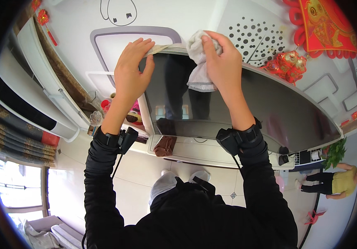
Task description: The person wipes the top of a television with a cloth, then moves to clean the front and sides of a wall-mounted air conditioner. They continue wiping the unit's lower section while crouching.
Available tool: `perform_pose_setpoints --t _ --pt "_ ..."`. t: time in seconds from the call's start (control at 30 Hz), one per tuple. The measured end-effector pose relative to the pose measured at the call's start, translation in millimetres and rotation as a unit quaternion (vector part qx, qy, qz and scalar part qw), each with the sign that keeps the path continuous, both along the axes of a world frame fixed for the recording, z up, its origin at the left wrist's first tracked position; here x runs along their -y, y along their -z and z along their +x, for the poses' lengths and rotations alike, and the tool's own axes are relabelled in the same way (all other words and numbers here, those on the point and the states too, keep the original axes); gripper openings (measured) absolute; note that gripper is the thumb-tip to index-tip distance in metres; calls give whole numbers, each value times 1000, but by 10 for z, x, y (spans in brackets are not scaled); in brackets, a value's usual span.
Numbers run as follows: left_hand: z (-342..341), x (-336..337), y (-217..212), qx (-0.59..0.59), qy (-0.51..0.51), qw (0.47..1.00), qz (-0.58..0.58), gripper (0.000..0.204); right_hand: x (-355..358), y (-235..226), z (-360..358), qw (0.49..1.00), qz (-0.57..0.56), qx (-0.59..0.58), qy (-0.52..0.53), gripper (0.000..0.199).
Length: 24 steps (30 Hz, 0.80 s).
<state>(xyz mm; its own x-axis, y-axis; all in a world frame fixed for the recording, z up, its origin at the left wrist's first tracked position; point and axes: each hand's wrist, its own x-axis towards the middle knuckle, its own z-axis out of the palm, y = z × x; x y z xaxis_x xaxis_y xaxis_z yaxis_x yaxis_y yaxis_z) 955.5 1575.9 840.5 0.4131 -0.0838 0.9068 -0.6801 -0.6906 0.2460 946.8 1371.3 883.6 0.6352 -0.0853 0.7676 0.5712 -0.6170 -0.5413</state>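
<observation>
A wide flat-screen TV (pixel 261 103) with a dark glossy screen and a pale frame stands before me. My right hand (pixel 224 62) pinches a bunched grey-white cloth (pixel 201 68) at the TV's top edge, and the cloth hangs down over the screen. At the top left corner my left hand (pixel 133 68) has its fingers stretched out and its thumb apart from them. A strip of beige cloth (pixel 162 48) lies along the top edge beside that hand; where it ends under the fingers is hidden.
Below the TV runs a white cabinet (pixel 203 150) with a crumpled brown bag (pixel 165 146) on it. Glass items (pixel 96 118) stand at left, near an air conditioner (pixel 25 103). Red decorations (pixel 288 66) hang at upper right. Another person (pixel 336 182) stands at far right by a plant (pixel 335 153).
</observation>
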Motion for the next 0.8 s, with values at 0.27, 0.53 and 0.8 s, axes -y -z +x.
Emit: perform_pose_setpoints --t 0.27,0.53,0.8 --pt "26 -35 22 12 -7 1000 21 29 -345 15 36 983 -180 23 26 24" --pt "11 -14 26 24 -38 998 38 32 13 -171 32 976 -173 -129 27 27" --pt "-7 12 39 26 -53 997 43 36 -189 -198 33 987 -159 18 7 25"
